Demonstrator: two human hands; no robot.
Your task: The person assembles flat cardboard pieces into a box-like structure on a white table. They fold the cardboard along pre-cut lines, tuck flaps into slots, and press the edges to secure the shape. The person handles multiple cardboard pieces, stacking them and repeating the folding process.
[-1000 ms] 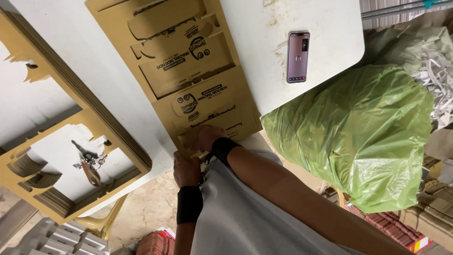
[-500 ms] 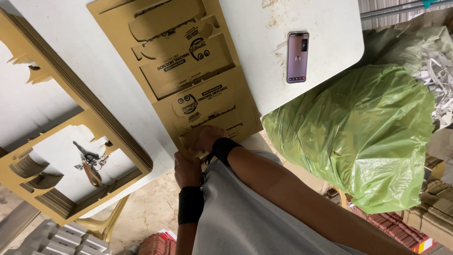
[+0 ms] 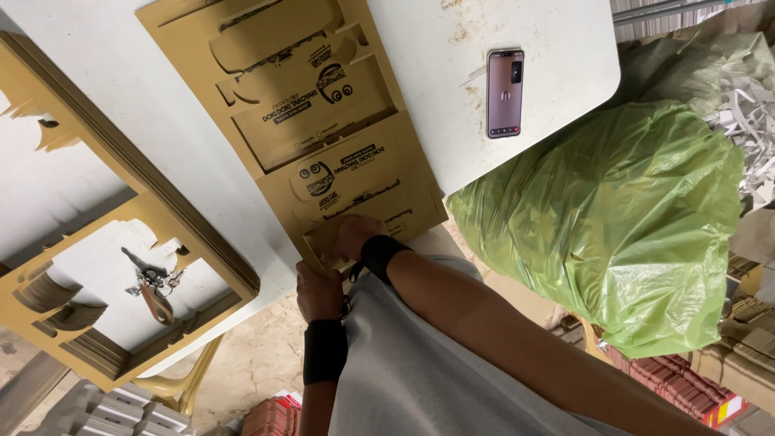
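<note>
Evidently both the left hand [image 3: 319, 292] and right hand [image 3: 353, 239] have fingers curled, pinching the die-cut cardboard sheet's [image 3: 311, 121] near edge.

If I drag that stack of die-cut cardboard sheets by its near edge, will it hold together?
The stack of cardboard sheets looks flat and stiff, so it probably slides. Loose layers may fan apart. The near edge overhangs the table where both hands grip it, so it could sag.

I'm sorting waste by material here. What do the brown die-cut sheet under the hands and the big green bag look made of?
The brown die-cut sheet looks like matte, uncoated cardboard: flat tan face, punched outlines, dark print. The green bag looks like thin plastic film: glossy, wrinkled, slightly see-through. Both the left hand and right hand grip the sheet's near edge.
</note>
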